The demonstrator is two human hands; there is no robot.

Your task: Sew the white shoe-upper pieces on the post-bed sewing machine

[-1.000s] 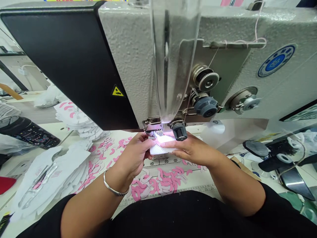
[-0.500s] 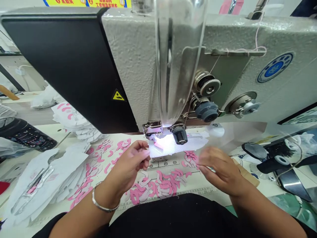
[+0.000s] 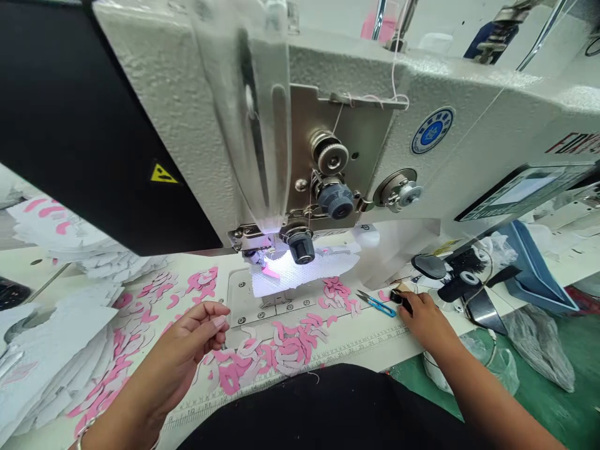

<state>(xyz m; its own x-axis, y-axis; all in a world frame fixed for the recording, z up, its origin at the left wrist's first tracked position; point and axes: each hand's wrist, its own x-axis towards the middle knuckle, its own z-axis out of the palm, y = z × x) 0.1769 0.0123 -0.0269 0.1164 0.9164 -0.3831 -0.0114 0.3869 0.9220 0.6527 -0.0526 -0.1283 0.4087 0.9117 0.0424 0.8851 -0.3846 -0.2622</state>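
My left hand (image 3: 201,331) hovers over the pink pieces left of the needle plate, fingers curled and thumb against them, with nothing visible in the grip. My right hand (image 3: 422,315) is at the table's right, its fingers closed round a small black object (image 3: 396,296), mostly hidden by them. Next to it lie blue thread snips (image 3: 380,306). White textured fabric (image 3: 304,275) lies under the lit needle area of the sewing machine (image 3: 337,69), with a pink piece (image 3: 270,273) on its left end. No hand touches the fabric.
Curved pink and white pieces (image 3: 290,347) are scattered along the table front. White cut panels (image 3: 70,362) are stacked at left. A thread spool (image 3: 466,279), a blue tray (image 3: 534,275) and clear plastic bags (image 3: 539,344) are at right. A printed ruler (image 3: 365,344) edges the table.
My left hand has let go of the fabric and drawn back toward me. My right hand has moved right onto the small black object. The view has shifted right, and the blue snips now show.
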